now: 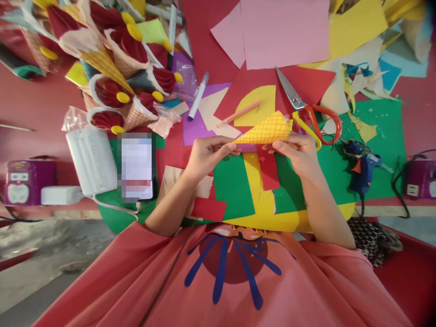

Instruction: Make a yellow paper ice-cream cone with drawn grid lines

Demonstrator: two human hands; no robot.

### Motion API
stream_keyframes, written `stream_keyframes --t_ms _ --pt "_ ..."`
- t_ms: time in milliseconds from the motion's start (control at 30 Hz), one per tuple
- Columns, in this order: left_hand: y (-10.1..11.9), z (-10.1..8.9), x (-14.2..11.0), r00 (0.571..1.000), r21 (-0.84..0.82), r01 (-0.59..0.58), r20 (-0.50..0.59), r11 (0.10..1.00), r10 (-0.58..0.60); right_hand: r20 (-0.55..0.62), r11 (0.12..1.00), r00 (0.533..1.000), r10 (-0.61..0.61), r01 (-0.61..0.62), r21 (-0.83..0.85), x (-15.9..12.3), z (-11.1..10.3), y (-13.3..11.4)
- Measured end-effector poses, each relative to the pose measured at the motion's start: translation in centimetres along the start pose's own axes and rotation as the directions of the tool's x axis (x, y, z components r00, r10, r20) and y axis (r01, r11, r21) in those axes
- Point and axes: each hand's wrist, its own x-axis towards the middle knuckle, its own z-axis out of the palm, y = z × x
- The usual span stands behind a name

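Observation:
Both my hands hold a yellow paper cone [267, 129] with an orange grid pattern, lying sideways above the sheets. My left hand [207, 154] pinches its pointed tip. My right hand [296, 152] closes round the wide end. Under the hands lie green, yellow and red paper sheets [235, 181]. Scissors [306, 106] with red and yellow handles lie just beyond the cone, and a pink pencil [240, 112] lies on a yellow paper piece.
A pile of finished paper cones with red folds and yellow balls [116, 68] fills the far left. A phone [136, 165] and a white box [91, 160] sit at left. A blue glue gun [361, 165] lies at right. Pink paper [282, 32] and scraps lie beyond.

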Motion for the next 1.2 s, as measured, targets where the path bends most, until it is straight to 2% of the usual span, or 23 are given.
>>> stream_keyframes --t_ms 133,300,367,467,500,533,567,600,633,667,700,767,800,867,933,1033,1100,1200 --pt "-0.1 0.0 0.2 0.997 0.002 0.041 0.068 0.999 -0.041 0.037 1.0 0.999 -0.005 0.006 -0.029 0.2 0.2 -0.4" --pt "-0.2 0.0 0.3 0.997 0.015 0.044 0.059 0.999 -0.045 0.083 1.0 0.996 0.029 -0.028 -0.012 0.3 0.5 -0.6" --pt "-0.1 -0.2 0.4 0.999 0.016 0.033 0.043 0.999 -0.034 0.066 0.999 0.998 0.02 -0.023 0.034 0.3 0.4 -1.1" --pt "0.1 -0.9 0.6 0.999 0.038 -0.027 -0.039 0.999 0.028 -0.08 0.995 0.993 -0.083 0.087 0.056 0.5 -0.5 -2.7" --pt "0.2 -1.2 0.7 0.996 0.057 -0.051 -0.063 0.997 0.055 -0.16 0.991 0.978 -0.132 0.133 -0.009 0.7 -1.2 -3.4" --pt "0.2 -1.6 0.8 0.995 0.081 -0.064 -0.073 0.995 0.07 -0.265 0.976 0.944 -0.198 0.165 -0.14 1.1 -2.1 -4.0" --pt "0.2 -2.0 1.0 0.995 0.106 -0.07 -0.068 0.992 0.078 -0.309 0.938 0.92 -0.241 0.14 -0.316 1.6 -3.1 -4.6" --pt "0.1 -2.4 1.2 0.996 0.13 -0.071 -0.041 0.989 0.077 -0.315 0.862 0.909 -0.271 0.084 -0.501 2.2 -4.3 -5.1" --pt "-0.1 -2.7 1.4 0.998 0.16 -0.063 -0.007 0.985 0.066 -0.319 0.748 0.897 -0.305 0.019 -0.663 2.9 -5.6 -5.4" --pt "-0.2 -3.0 1.5 0.998 0.2 -0.063 0.02 0.978 0.06 -0.316 0.624 0.901 -0.296 -0.068 -0.778 3.6 -6.8 -5.5" --pt "-0.4 -3.3 1.6 0.998 0.257 -0.066 0.032 0.964 0.06 -0.312 0.538 0.921 -0.232 -0.146 -0.83 4.3 -8.0 -5.4" --pt "-0.8 -3.6 1.7 0.996 0.4 -0.091 0.058 0.912 0.074 -0.346 0.432 0.934 -0.087 -0.278 -0.858 5.5 -9.8 -4.9" --pt "-0.9 -3.6 1.7 0.994 0.458 -0.103 0.067 0.883 0.081 -0.351 0.411 0.936 -0.01 -0.316 -0.855 6.0 -10.4 -4.6" --pt "-1.1 -3.6 1.7 0.993 0.553 -0.117 0.064 0.825 0.097 -0.355 0.325 0.929 0.107 -0.37 -0.871 6.6 -10.8 -4.1" --pt "-1.1 -3.4 1.6 0.994 0.642 -0.097 0.02 0.761 0.11 -0.363 0.252 0.915 0.174 -0.398 -0.882 6.9 -10.6 -4.0" --pt "-1.0 -3.2 1.6 0.989 0.772 -0.045 -0.055 0.634 0.136 -0.381 0.201 0.901 0.209 -0.421 -0.885 7.1 -9.8 -4.3" --pt "-0.9 -3.0 1.6 0.982 0.797 -0.052 -0.07 0.601 0.178 -0.391 0.188 0.899 0.199 -0.427 -0.885 7.4 -9.5 -4.5" --pt "-0.7 -2.8 1.5 0.96 0.817 -0.15 -0.015 0.557 0.281 -0.428 0.168 0.901 0.067 -0.433 -0.886 7.9 -10.1 -4.4"
